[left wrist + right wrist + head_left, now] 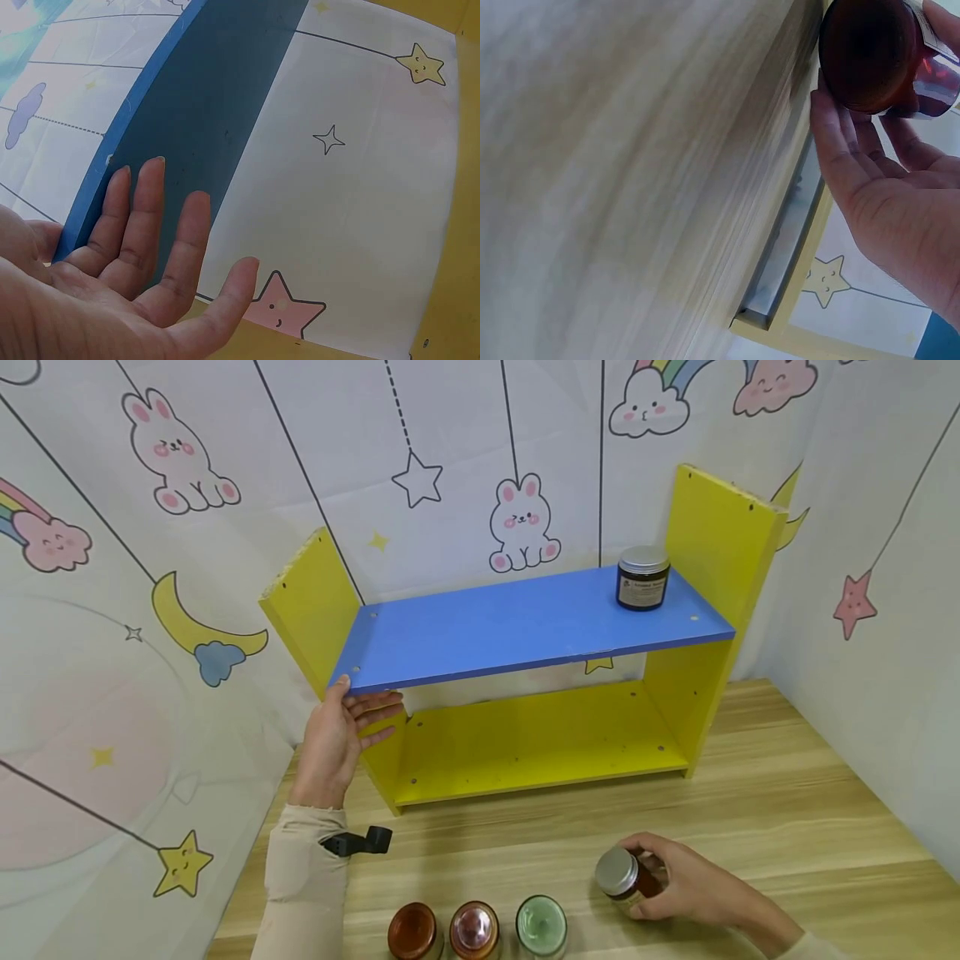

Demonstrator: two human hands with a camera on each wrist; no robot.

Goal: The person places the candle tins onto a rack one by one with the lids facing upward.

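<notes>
My right hand (693, 889) grips a dark amber glass jar (647, 887) with a silver lid, tilted above the table; its dark base (874, 56) shows in the right wrist view. At the left front corner of the blue shelf board (480, 631), my left hand (337, 743) rests with its thumb on top. Its other fingers (191, 247) extend loosely spread below the board. A similar labelled jar (642, 578) stands upright at the board's right end. Near me are an orange-brown jar (412, 931), a reddish jar (475, 931) and a green jar (542, 927).
The shelf unit has a yellow left side panel (318, 602), a taller-looking yellow right side panel (723, 543) and a yellow bottom board (532, 735). It stands on a wood-grain table (795, 810). Printed cloth (450, 410) hangs behind and beside it.
</notes>
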